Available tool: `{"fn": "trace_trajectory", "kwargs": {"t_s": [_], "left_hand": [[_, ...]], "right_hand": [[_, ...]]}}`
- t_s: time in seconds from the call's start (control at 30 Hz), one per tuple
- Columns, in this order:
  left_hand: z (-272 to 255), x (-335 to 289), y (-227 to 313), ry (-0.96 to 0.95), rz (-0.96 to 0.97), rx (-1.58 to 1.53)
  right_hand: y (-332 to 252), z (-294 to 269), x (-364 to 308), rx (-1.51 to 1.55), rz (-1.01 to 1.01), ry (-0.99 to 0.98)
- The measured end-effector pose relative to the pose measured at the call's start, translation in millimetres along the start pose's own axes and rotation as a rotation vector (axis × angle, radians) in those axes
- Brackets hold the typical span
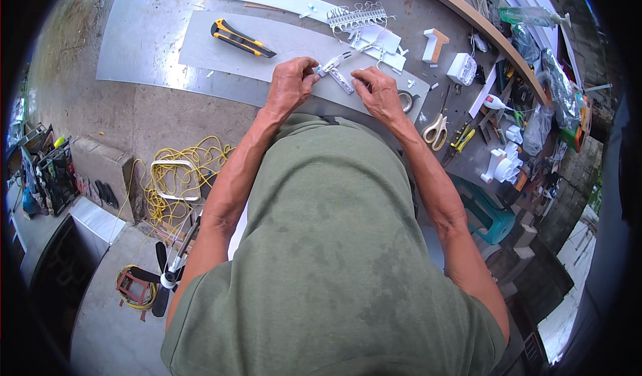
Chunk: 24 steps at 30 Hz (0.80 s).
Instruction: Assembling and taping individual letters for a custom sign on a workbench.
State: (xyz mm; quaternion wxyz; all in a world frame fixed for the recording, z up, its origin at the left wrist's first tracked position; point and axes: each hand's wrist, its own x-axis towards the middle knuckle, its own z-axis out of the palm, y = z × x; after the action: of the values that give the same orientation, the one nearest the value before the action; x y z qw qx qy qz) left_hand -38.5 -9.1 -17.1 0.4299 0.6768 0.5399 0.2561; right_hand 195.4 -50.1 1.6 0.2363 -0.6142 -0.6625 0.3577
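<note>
My left hand (pixel 292 85) pinches a small whitish, partly clear angled piece (pixel 341 80) at its left end, over a grey sheet (pixel 221 48). A short wire runs up from that piece toward a string of small white LED modules (pixel 358 19). My right hand (pixel 378 91) is closed just right of the piece, its thumb and fingertips together; whether a thin wire sits between them is too small to tell. A black and yellow utility knife (pixel 241 38) lies to the left. Beside my right wrist is a roll of tape (pixel 405 100).
Scissors (pixel 435 132) and yellow-handled pliers (pixel 462 138) lie to the right, near white block letters (pixel 503 163) and a glue gun (pixel 495 102). A long brown strip (pixel 481 25) curves behind them. Tangled yellow cord (pixel 174 195) and a black-bladed fan (pixel 166 279) are at lower left.
</note>
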Motion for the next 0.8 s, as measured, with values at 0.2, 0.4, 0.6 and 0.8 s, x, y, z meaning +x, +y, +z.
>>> {"fn": "trace_trajectory", "kwargs": {"t_s": [0.2,0.4,0.6,0.8], "left_hand": [[1,-1,5,0.000,0.047,0.057],[12,4,9,0.063,0.041,0.185],[14,10,5,0.056,-0.001,0.184],[13,11,4,0.034,-0.045,0.146]], "right_hand": [[-1,15,4,-0.035,-0.053,0.051],[0,34,24,-0.212,-0.187,0.074],[0,26,32,-0.293,-0.277,0.000],[1,24,38,-0.406,-0.387,-0.016]]}}
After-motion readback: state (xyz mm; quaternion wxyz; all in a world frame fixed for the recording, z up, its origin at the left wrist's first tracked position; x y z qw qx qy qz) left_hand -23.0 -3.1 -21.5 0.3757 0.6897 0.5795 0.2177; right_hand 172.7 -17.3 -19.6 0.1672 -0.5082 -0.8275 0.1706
